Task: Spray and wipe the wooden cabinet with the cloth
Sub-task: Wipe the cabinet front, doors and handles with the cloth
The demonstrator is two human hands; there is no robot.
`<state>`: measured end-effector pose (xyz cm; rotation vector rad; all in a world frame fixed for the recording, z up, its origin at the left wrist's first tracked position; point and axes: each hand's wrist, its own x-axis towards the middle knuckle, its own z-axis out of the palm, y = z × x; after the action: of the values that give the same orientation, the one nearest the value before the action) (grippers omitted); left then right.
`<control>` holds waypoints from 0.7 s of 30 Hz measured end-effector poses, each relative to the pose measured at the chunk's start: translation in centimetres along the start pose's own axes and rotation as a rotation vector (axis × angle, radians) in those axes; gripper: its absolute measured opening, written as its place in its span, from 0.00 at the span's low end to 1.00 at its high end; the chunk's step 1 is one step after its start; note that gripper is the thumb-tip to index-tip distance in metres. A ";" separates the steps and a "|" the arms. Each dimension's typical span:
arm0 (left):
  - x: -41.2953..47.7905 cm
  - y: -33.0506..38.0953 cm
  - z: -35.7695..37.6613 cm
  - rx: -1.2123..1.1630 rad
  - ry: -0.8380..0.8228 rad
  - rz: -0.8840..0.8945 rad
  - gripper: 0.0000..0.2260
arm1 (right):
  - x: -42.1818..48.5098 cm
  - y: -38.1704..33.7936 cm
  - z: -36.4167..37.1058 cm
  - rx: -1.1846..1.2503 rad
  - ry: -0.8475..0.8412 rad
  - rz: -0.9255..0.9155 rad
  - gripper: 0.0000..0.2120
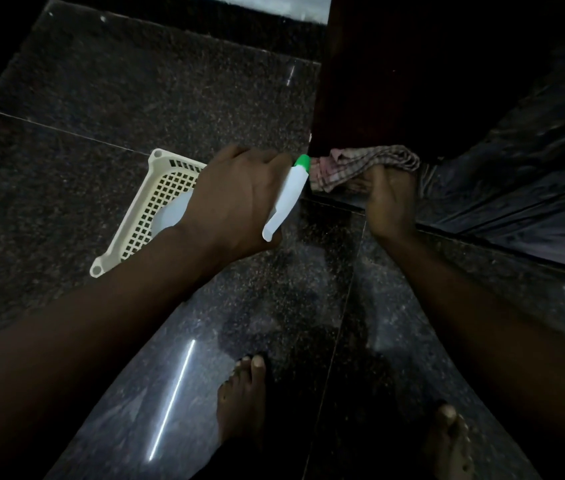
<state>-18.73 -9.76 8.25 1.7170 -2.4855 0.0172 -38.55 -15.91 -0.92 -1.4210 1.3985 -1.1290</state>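
View from my head, looking down at a dark speckled floor (pixel 135 98). The cabinet (pixel 412 81) fills the far right; its near left corner edge runs down to the floor just between my two hands. Left of that edge the floor lies open toward the far wall, except for a cream basket (pixel 142 206) on its side, partly hidden behind my left wrist. Near me the floor is bare around my two feet (pixel 239 403).

My left hand (pixel 236 202) is closed round a white spray bottle (pixel 288 199); the green nozzle (pixel 302 162) points at the cabinet's corner edge, just beside it, and I cannot tell whether it touches. The bottle's body shows pale behind my wrist, in front of the basket.

My right hand (pixel 390 199) is closed on a checked cloth (pixel 364 164), bunched and pressed against the cabinet's lower edge at the corner. The cloth's left end lies just beside the nozzle. My hands are near each other, apart.
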 end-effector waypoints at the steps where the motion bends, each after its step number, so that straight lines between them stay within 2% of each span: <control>1: 0.1 0.1 -0.1 -0.014 0.004 0.006 0.09 | -0.1 0.4 0.0 -0.012 -0.003 -0.004 0.18; 5: 0.1 1.3 -0.7 -0.038 0.054 0.082 0.10 | -0.2 -0.4 -0.4 0.044 0.067 -0.029 0.20; 8: 0.0 1.7 -0.5 -0.028 0.051 0.083 0.10 | 0.1 -2.1 -1.6 0.086 0.089 0.012 0.16; 11: -0.3 1.5 -0.1 -0.001 0.003 0.084 0.12 | 0.0 -3.3 -2.0 0.155 0.074 0.040 0.16; 14: -0.6 1.3 0.9 0.039 -0.025 0.093 0.10 | 0.2 -1.9 -1.6 0.117 0.081 0.032 0.17; 16: -0.4 1.0 1.8 0.070 -0.129 0.047 0.12 | 0.0 -0.8 -1.4 0.094 0.064 0.010 0.19; 18: -0.5 0.7 2.9 0.097 -0.184 0.024 0.13 | -0.4 0.0 -1.3 0.073 0.058 0.003 0.26; 21: -0.7 0.7 4.2 0.156 -0.184 0.094 0.15 | -0.5 0.9 -1.4 0.093 0.070 0.007 0.25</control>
<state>-19.53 -9.19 4.04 1.7300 -2.7641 0.0670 -40.10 -15.40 -1.47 -1.3217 1.3801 -1.2343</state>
